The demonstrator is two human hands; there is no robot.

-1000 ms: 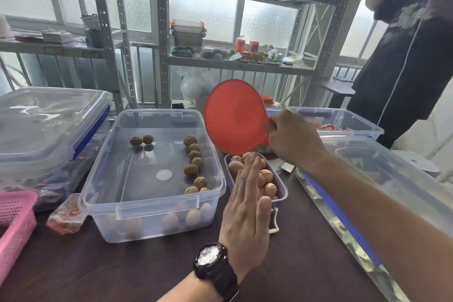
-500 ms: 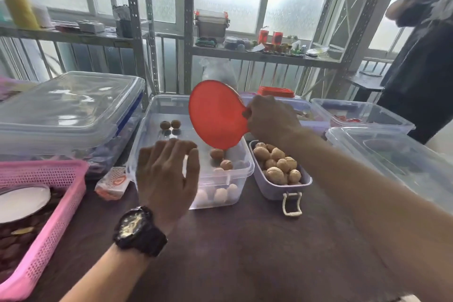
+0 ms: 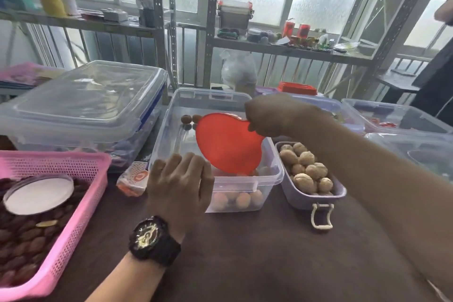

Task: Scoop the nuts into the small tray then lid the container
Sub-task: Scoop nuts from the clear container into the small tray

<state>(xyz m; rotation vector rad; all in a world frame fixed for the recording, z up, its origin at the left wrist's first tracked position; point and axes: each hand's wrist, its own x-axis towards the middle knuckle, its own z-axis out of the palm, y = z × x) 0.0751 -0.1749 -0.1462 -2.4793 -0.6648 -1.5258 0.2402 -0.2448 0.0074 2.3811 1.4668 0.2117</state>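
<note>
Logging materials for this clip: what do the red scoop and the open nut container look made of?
Scoop: probably thin glossy plastic, since light glows through the red. Container: clear, smooth rigid plastic; nuts show through its wall.

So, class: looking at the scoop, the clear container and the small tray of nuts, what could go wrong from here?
1. The small tray is already heaped with nuts; another load could roll off onto the table.
2. The left hand rests at the clear container rim beside the red scoop, held by the right hand; scoop and fingers could collide.
</note>
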